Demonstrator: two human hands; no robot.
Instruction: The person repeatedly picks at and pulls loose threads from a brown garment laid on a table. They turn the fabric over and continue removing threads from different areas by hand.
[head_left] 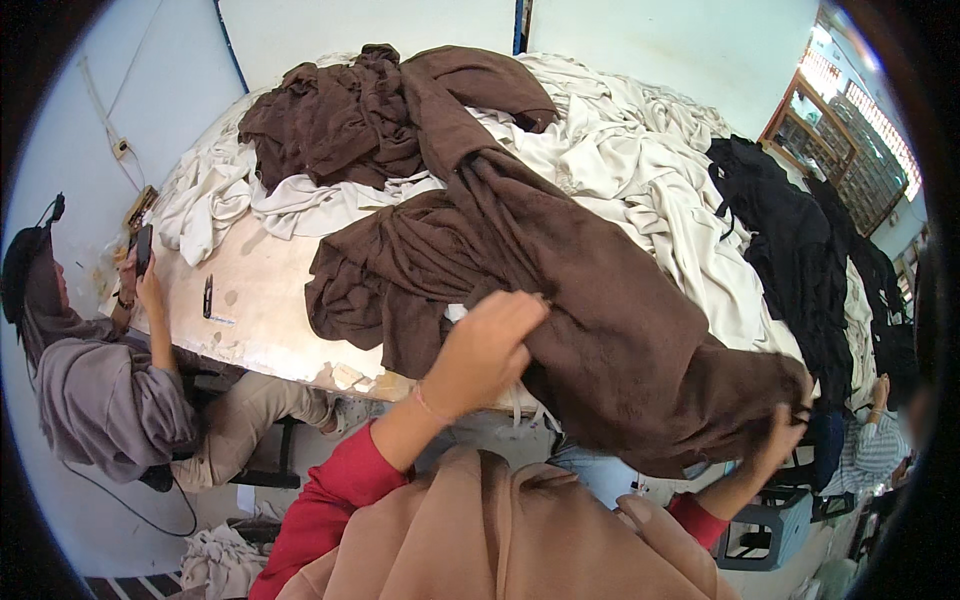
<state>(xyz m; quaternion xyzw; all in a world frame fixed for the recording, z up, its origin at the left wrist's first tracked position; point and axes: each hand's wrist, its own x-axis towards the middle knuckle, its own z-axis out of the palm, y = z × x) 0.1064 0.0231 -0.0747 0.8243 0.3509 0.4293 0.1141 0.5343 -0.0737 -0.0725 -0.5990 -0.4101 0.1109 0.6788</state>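
A long dark brown garment (pixel 610 290) lies stretched across the table and sags over its near edge at the right. My left hand (pixel 487 345) is closed at the middle of it, the fingertips pinching the cloth; a tiny dark spot shows at the fingertips, too small to name. A small white tag (pixel 455 312) shows beside that hand. At the garment's right end, my right hand (pixel 783 437) is closed on the edge of the cloth, its fingers partly hidden. A second crumpled brown garment (pixel 330 125) lies farther back on the left.
Heaped cream cloth (pixel 640 180) covers the back of the table (pixel 270 290); black garments (pixel 780 240) lie at the right. Small dark snips (pixel 208 297) rest at the left. A seated person (pixel 110 400) there holds a phone (pixel 144 248). A grey stool (pixel 765 530) stands at right.
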